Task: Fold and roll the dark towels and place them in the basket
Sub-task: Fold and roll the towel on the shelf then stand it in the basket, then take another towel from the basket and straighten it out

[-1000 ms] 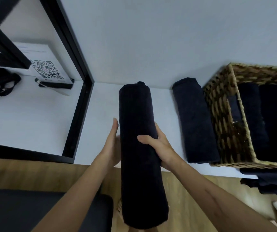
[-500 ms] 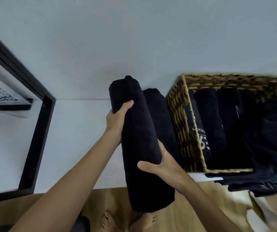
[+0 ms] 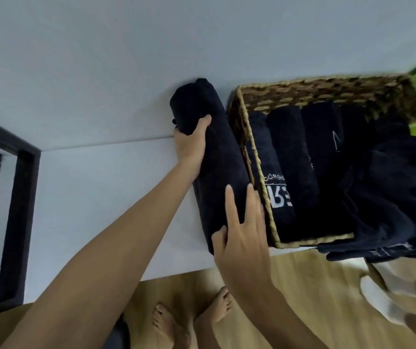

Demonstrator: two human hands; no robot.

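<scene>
Two hands on one rolled dark towel (image 3: pixel 217 157), a thick navy-black cylinder, fuzzy nap, lying on the white tabletop (image 3: pixel 96 202) and running from 12 toward 6 o'clock, touching the outer wall of the woven basket (image 3: pixel 254 157) at its 3 o'clock side. Left hand (image 3: pixel 190 144) grips the roll near its far end, fingers curled over the top. Right hand (image 3: pixel 244 230) lies on the near end, fingers mostly straight, thumb tucked against the roll's side. Basket holds several more rolled dark towels (image 3: pixel 292 157) side by side; loose dark cloth (image 3: pixel 390 210) hangs over its 4 o'clock corner. White print on the leftmost basket towel, seen upside down; not readable.
</scene>
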